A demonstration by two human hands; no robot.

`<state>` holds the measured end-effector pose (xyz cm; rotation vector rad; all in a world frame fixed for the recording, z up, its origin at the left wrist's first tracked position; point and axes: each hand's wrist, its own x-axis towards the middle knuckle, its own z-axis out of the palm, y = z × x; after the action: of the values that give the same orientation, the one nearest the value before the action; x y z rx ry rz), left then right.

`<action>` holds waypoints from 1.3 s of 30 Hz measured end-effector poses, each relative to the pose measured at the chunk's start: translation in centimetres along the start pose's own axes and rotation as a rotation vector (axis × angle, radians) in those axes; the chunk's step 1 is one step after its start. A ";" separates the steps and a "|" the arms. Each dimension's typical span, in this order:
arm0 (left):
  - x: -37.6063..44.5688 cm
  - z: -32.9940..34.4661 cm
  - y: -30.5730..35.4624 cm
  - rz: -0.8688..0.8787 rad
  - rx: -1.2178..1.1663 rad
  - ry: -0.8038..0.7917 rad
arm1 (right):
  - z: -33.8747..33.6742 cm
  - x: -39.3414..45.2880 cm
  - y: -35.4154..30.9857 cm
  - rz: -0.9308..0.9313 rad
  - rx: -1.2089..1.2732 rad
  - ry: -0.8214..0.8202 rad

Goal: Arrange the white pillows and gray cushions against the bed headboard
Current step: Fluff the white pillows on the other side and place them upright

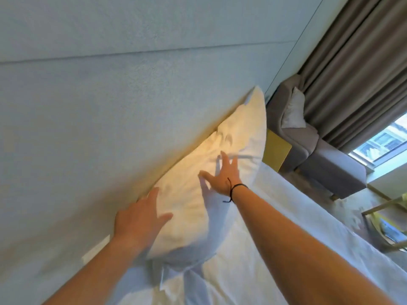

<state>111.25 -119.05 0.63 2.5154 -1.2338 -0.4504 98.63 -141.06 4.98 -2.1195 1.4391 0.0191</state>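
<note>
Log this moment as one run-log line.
step: setting plump white fabric pillow against pale padded headboard | left hand: open, on pillow | right hand: open, on pillow

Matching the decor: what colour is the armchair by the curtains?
Gray, seen in the head view: the armchair.

From my feed this reads as a bedroom, likely a hotel room: a bed (253,249) with white linen against a padded headboard (110,106), a gray sofa (319,155) holding a cushion (294,111), and heavy floor-length curtains (356,73) beside a window (383,142).
</note>
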 end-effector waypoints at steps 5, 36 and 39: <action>-3.2 5.6 -2.5 -0.092 -0.047 -0.145 | 10.9 -5.4 3.5 0.081 0.141 -0.005; -9.6 4.0 8.8 0.547 0.124 0.097 | 4.7 -26.2 19.9 0.258 0.331 -0.136; -13.0 7.7 13.1 0.541 -0.103 -0.206 | 3.1 -30.2 24.3 0.402 0.460 -0.090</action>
<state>91.39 -117.31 0.77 1.9715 -1.8359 -0.6202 66.01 -120.24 1.14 -1.4282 1.6111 -0.0577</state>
